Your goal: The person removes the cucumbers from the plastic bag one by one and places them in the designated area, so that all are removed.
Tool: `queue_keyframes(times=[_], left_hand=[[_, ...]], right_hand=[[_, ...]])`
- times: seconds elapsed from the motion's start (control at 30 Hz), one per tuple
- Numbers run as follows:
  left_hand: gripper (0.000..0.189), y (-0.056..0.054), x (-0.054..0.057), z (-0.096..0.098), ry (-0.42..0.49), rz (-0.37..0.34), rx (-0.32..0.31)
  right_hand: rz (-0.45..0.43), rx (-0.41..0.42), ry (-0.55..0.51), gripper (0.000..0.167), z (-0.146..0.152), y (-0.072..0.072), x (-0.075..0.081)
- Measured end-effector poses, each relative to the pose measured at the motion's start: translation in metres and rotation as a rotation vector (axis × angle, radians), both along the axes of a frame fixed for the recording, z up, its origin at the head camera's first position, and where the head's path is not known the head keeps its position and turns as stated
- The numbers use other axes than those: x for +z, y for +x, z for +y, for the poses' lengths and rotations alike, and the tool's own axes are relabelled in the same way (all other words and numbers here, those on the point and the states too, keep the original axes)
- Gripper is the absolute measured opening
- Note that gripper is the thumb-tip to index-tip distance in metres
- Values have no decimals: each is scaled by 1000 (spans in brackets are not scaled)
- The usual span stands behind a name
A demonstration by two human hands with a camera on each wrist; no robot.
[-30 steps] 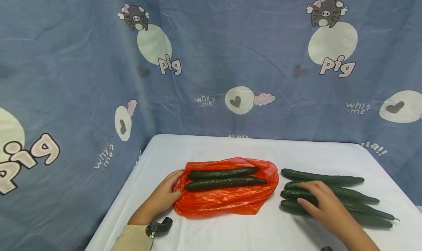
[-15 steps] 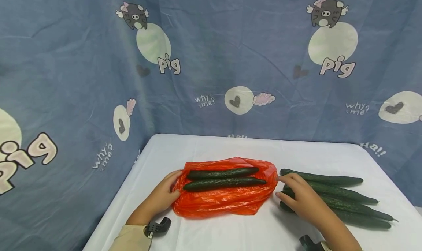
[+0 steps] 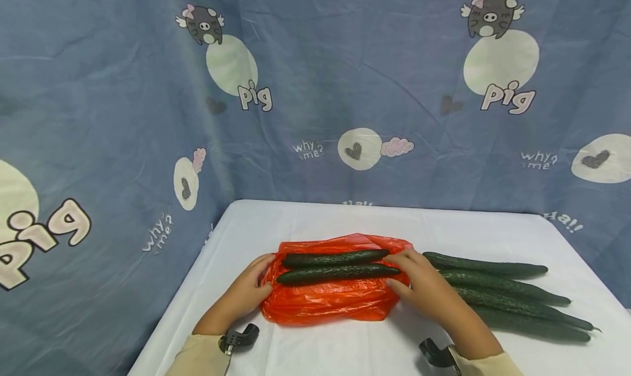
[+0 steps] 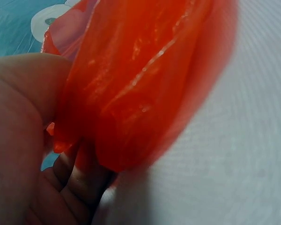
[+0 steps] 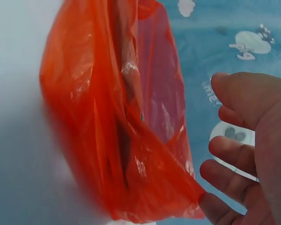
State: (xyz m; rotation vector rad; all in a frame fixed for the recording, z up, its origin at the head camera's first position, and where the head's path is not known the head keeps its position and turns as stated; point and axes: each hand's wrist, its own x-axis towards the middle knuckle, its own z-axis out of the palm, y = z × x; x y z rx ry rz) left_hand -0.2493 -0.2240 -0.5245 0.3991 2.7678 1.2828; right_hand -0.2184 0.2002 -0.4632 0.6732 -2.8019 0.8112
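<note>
A red plastic bag [image 3: 335, 302] lies spread on the white table. Two dark green cucumbers [image 3: 337, 274] rest on it side by side. At the bag's left end my left hand [image 3: 246, 288] holds the film, which passes between thumb and fingers in the left wrist view. My right hand [image 3: 419, 283] is at the bag's right end, its fingertips over the tips of the two cucumbers in the head view. Seen from the right wrist, its thumb and fingers are spread apart, with a lower fingertip by the edge of the bag [image 5: 150, 168].
Several more cucumbers [image 3: 512, 294] lie in a row to the right, partly behind my right forearm. The white table [image 3: 315, 222] reaches back to a blue curtain [image 3: 305, 80] printed with pigs. Each wrist wears a black camera mount [image 3: 241, 337].
My right hand has moved left from above the cucumber row to the bag's right end, carrying nothing. The left hand, the bag and the cucumbers have stayed in place.
</note>
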Motion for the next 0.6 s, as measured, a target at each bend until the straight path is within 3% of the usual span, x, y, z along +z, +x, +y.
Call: queue_keyframes(times=[0.23, 0.6], left_hand=[[73, -1, 1, 0, 30, 19, -6], [71, 0, -1, 2, 14, 12, 16]], right_hand=[[50, -32, -22, 42, -11, -4, 1], [-15, -12, -36, 45, -32, -12, 4]])
